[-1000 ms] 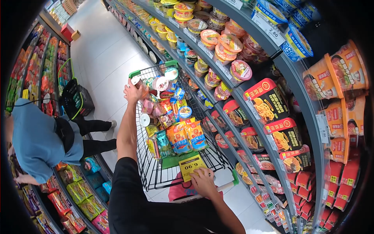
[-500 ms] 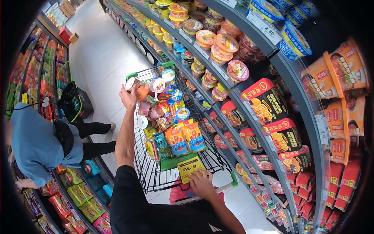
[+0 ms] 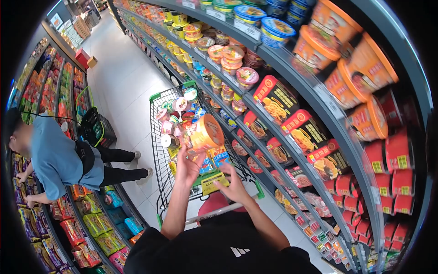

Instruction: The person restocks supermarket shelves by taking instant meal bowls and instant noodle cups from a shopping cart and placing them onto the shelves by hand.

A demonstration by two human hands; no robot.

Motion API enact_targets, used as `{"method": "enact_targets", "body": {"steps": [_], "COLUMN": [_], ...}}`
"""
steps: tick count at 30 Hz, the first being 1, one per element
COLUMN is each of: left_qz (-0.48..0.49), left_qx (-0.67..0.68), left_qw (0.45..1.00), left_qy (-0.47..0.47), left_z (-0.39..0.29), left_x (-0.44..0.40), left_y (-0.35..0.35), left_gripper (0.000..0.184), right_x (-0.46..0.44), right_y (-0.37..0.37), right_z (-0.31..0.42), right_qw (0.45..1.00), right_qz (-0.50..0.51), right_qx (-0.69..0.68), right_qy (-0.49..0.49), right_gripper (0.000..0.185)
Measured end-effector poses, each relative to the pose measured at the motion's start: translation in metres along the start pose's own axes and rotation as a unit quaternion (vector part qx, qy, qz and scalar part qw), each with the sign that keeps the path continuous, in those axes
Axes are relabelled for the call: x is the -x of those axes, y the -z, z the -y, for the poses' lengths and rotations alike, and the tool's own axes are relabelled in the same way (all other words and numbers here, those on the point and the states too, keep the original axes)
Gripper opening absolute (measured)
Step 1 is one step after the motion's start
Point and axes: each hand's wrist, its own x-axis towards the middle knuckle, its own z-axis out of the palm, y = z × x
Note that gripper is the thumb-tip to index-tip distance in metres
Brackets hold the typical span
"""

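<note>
Head view: steady orange tub [image 3: 207, 133] over cart [image 3: 189, 85] in curled left fingers [image 3: 184, 154], with half-spread right fingers [image 3: 227, 172] at yellow card [image 3: 210, 184], hold unclear.

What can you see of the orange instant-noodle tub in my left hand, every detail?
The orange instant-noodle tub is rounded, paper- or plastic-looking, and mostly orange, with paler, mixed-colour print toward its left side; blur makes any lettering unreadable. It is tilted, held up over the shopping cart. The left hand grips it near its lower left edge. I can't tell whether it touches the packages beyond.
</note>
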Motion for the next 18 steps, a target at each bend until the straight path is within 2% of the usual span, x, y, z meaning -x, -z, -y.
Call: {"method": "enact_targets", "body": {"steps": [2,4,6,9,12,13,16,17,18], "left_qz": [0.033,0.095,0.154,0.188,0.242,0.23,0.237,0.26,0.263], "left_qx": [-0.023,-0.092,-0.169,-0.338,-0.294,-0.297,-0.363,-0.36,-0.37], "left_qw": [0.999,0.99,0.97,0.907,0.921,0.922,0.899,0.888,0.881], "left_qy": [-0.002,-0.052,-0.078,-0.166,-0.089,-0.094,-0.064,-0.116,-0.134], "left_z": [0.032,0.064,0.086,0.11,0.114,0.116,0.12,0.125,0.128], "left_x": [0.032,0.05,0.064,0.095,0.113,0.123,0.135,0.138,0.144], "left_y": [-0.011,-0.014,-0.018,-0.032,-0.041,-0.051,-0.063,-0.064,-0.07], "left_gripper": [0.054,0.05,0.063,0.079,0.091,0.091,0.09,0.078,0.077], "right_x": [-0.002,-0.005,0.001,0.016,0.033,0.039,0.055,0.055,0.056], "right_y": [0.021,0.031,0.043,0.065,0.095,0.103,0.126,0.133,0.136], "right_z": [0.034,0.034,0.031,0.023,0.022,0.025,0.033,0.026,0.032], "right_qw": [0.997,0.974,0.937,0.874,0.844,0.848,0.839,0.846,0.844], "right_qz": [-0.038,-0.067,-0.08,-0.075,-0.04,-0.03,0.02,0.062,0.056], "right_qx": [-0.068,-0.207,-0.331,-0.476,-0.526,-0.522,-0.538,-0.522,-0.527], "right_qy": [0.021,0.065,0.082,0.062,0.1,0.09,0.081,0.086,0.081], "right_gripper": [0.088,0.09,0.087,0.077,0.08,0.085,0.088,0.089,0.089]}}
